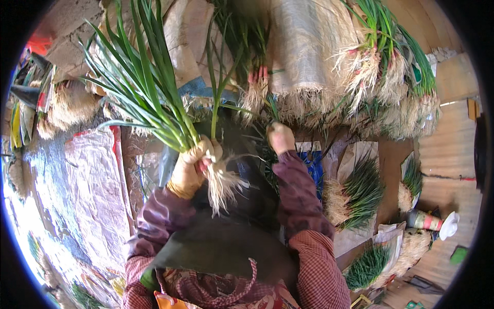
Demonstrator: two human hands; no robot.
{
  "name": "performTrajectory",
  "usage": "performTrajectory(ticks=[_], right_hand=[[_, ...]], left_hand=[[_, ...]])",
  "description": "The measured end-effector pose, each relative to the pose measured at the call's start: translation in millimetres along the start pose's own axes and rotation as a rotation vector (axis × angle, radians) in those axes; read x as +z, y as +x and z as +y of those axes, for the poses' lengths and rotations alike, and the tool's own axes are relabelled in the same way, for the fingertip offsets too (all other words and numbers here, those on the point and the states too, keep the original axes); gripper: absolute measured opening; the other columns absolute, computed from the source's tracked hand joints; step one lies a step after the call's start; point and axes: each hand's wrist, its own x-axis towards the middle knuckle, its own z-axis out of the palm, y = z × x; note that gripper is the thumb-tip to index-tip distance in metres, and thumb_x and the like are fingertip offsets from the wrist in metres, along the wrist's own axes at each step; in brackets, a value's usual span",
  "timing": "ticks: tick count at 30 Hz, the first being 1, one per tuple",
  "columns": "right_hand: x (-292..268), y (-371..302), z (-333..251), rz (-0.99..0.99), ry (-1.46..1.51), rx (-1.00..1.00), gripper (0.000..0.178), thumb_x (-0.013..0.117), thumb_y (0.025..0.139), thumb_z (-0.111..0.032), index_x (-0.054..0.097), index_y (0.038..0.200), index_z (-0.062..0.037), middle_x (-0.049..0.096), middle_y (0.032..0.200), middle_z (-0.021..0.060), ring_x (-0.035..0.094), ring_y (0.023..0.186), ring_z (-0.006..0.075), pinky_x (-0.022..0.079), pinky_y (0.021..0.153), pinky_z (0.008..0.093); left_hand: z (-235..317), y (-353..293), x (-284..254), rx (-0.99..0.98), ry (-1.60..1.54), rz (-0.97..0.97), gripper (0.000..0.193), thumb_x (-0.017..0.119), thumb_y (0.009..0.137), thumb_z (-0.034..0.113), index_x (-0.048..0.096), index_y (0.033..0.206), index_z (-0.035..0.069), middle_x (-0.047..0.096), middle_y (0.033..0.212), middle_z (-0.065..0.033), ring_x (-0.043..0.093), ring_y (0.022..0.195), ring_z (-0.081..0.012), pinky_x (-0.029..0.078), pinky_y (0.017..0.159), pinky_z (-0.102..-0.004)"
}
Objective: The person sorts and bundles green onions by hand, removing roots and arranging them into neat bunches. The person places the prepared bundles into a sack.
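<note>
Presumably for bunching, onions (pixel 181 121) are clamped by the left hand (pixel 198 153); right hand (pixel 281 138): grip indeterminable; steady support is needed next.

Place: judged a produce-sorting shed or packing area, rough in fit-out. Evidence: rooted green stalks, spring-onion-like, lay in quantity. A loose bundle (pixel 381 46) sat at upper right; a root pile (pixel 72 105) lay at left; tidy heaps (pixel 364 190) of greens rested on sheeting at right. Pale woven sacking (pixel 303 44) covered part of the stock. A bunch (pixel 172 110) in the left hand (pixel 200 154) matched it. Ridged brown panels (pixel 447 147) bordered the right; wall or floor unclear.
</note>
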Motion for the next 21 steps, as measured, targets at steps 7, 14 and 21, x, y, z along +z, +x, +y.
performTrajectory(ticks=[7, 14, 21], right_hand=[[-33, -46, -91, -0.246, 0.873, -0.307, 0.029, 0.054, 0.089, -0.019, 0.052, 0.115, -0.0045, 0.061, 0.096, 0.0071, 0.058, 0.081, 0.0128, 0.049, 0.069, 0.0234], [15, -66, -64, -0.183, 0.244, -0.516, 0.013, 0.054, 0.084, -0.021, 0.057, 0.082, -0.0079, 0.057, 0.069, 0.0154, 0.058, 0.063, 0.032, 0.045, 0.055, 0.0389], [-27, -51, 21, -0.09, 0.108, -0.266, 0.025, 0.051, 0.086, -0.026, 0.06, 0.1, -0.007, 0.062, 0.083, 0.0164, 0.061, 0.075, 0.0316, 0.048, 0.063, 0.0385]], left_hand=[[-17, 16, -26, -0.022, 0.01, 0.146, 0.025, 0.064, 0.081, 0.023, 0.056, 0.09, 0.002, 0.051, 0.073, -0.0041, 0.045, 0.059, -0.0118, 0.043, 0.057, -0.0271], [-16, 13, -24, -0.084, 0.207, 0.182, 0.029, 0.06, 0.082, 0.032, 0.053, 0.075, 0.005, 0.053, 0.081, -0.0089, 0.052, 0.062, -0.0165, 0.047, 0.059, -0.0308], [-16, 11, -14, -0.115, 0.067, -0.062, 0.03, 0.062, 0.081, 0.034, 0.053, 0.077, 0.006, 0.049, 0.068, -0.0053, 0.048, 0.061, -0.0174, 0.041, 0.056, -0.0302]])
